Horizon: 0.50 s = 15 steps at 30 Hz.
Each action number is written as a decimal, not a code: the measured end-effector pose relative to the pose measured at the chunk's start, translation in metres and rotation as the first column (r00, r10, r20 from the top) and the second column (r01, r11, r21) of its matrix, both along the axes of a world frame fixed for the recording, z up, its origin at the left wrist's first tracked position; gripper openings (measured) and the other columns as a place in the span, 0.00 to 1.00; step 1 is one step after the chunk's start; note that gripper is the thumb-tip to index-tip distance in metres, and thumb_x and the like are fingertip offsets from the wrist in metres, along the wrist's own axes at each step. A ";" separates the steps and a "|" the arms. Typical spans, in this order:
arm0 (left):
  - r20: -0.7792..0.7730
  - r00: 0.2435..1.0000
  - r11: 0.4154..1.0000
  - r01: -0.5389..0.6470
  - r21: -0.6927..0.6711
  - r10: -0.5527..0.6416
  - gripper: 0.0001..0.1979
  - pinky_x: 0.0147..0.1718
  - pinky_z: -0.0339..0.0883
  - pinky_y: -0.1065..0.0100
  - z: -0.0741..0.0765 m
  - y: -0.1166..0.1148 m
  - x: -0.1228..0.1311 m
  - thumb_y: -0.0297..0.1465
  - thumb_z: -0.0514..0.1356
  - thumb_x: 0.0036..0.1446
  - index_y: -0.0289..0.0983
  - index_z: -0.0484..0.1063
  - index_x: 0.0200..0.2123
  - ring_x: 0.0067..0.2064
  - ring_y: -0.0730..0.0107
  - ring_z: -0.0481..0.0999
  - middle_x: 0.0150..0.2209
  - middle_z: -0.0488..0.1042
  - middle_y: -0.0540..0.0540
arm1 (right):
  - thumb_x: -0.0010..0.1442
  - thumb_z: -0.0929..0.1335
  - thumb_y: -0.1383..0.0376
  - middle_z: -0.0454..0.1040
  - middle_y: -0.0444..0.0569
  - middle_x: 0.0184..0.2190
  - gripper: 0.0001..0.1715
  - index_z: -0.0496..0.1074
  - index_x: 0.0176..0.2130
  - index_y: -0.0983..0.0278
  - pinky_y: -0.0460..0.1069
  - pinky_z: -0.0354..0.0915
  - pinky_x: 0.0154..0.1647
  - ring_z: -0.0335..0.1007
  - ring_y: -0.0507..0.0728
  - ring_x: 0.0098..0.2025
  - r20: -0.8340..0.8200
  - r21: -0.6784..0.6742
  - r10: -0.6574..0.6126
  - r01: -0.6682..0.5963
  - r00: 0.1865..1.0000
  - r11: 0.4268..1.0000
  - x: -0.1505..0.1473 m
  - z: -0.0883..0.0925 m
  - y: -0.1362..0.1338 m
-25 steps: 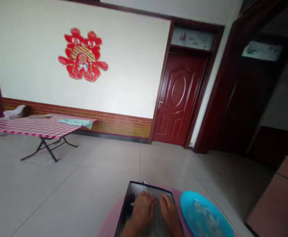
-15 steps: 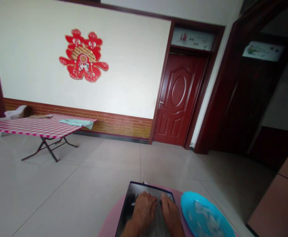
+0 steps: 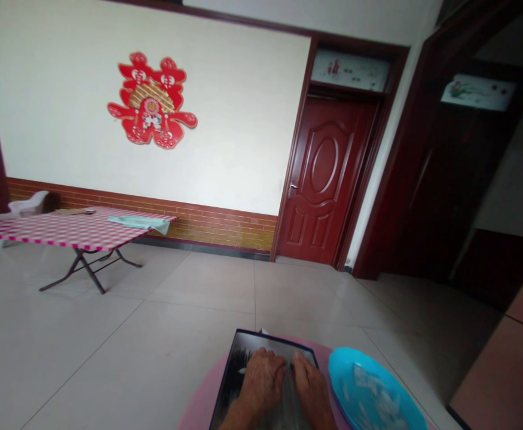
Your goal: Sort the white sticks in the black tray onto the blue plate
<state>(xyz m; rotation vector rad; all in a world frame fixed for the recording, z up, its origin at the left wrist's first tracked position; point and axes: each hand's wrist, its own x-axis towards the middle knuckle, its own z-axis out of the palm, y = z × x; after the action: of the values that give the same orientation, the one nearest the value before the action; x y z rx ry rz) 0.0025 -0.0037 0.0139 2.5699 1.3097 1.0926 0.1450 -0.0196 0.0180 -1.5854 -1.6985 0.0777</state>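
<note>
At the bottom of the head view an open, dark-rimmed box (image 3: 275,339) stands on a round pink surface (image 3: 201,394). My left hand (image 3: 263,377) is inside it, fingers curled down close together. Beside it, my right hand (image 3: 308,382) also has its fingers bent downward, near the left fingertips. Between the hands lies a greyish bundle of thin, shiny strips (image 3: 290,409). What the fingertips pinch is hidden. Dark, thin pieces (image 3: 233,379) fill the box's left side, with a small white bit among them.
Right of the box is a bright blue basin (image 3: 342,373) holding clear plastic-like pieces (image 3: 380,397). A pinkish cabinet (image 3: 503,364) stands at the far right. Across the tiled floor are a folding table (image 3: 73,230) with a checked top, a white chair (image 3: 28,203) and a red door (image 3: 324,179).
Almost nothing differs. Both hands stay in the same place in the box, with at most a very slight shift of the fingers.
</note>
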 end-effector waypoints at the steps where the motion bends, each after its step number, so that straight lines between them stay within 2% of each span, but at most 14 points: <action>1: 0.004 1.000 1.000 -0.006 0.003 0.006 0.12 0.37 0.64 0.61 0.000 0.000 0.000 0.26 0.51 0.58 0.38 0.75 0.33 0.34 0.60 0.72 0.29 0.75 0.44 | 0.64 0.54 0.59 0.78 0.53 0.28 0.25 0.73 0.27 0.60 0.48 0.66 0.35 0.74 0.56 0.32 -0.004 -0.003 0.006 -0.006 1.000 1.000 0.000 0.000 0.000; 6: 0.026 1.000 1.000 -0.006 0.019 0.005 0.12 0.36 0.64 0.61 0.001 0.000 0.000 0.27 0.51 0.58 0.39 0.75 0.32 0.33 0.60 0.72 0.28 0.74 0.44 | 0.64 0.52 0.55 0.78 0.53 0.29 0.28 0.71 0.26 0.61 0.48 0.66 0.36 0.73 0.56 0.32 -0.082 -0.082 0.022 -0.028 0.996 0.996 -0.003 0.003 -0.001; 10: 0.019 1.000 0.999 0.018 0.033 -0.019 0.12 0.38 0.64 0.62 -0.001 0.001 0.000 0.27 0.51 0.58 0.38 0.75 0.32 0.33 0.62 0.73 0.28 0.75 0.44 | 0.65 0.51 0.54 0.79 0.56 0.30 0.31 0.74 0.27 0.61 0.48 0.65 0.35 0.74 0.57 0.33 -0.066 -0.114 0.030 -0.038 0.997 0.993 -0.002 0.003 -0.002; 15: -0.003 1.000 1.000 0.008 -0.001 -0.008 0.12 0.39 0.64 0.61 0.000 0.001 0.000 0.27 0.51 0.58 0.38 0.75 0.33 0.34 0.61 0.73 0.29 0.75 0.44 | 0.65 0.54 0.55 0.79 0.54 0.31 0.27 0.74 0.29 0.61 0.47 0.65 0.37 0.74 0.56 0.34 -0.014 -0.085 0.048 -0.049 0.999 0.995 0.000 0.001 -0.001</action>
<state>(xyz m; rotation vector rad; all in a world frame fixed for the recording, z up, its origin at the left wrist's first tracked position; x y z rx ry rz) 0.0030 -0.0026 0.0135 2.5743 1.2998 1.0868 0.1450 -0.0204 0.0188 -1.6028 -1.7450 0.1863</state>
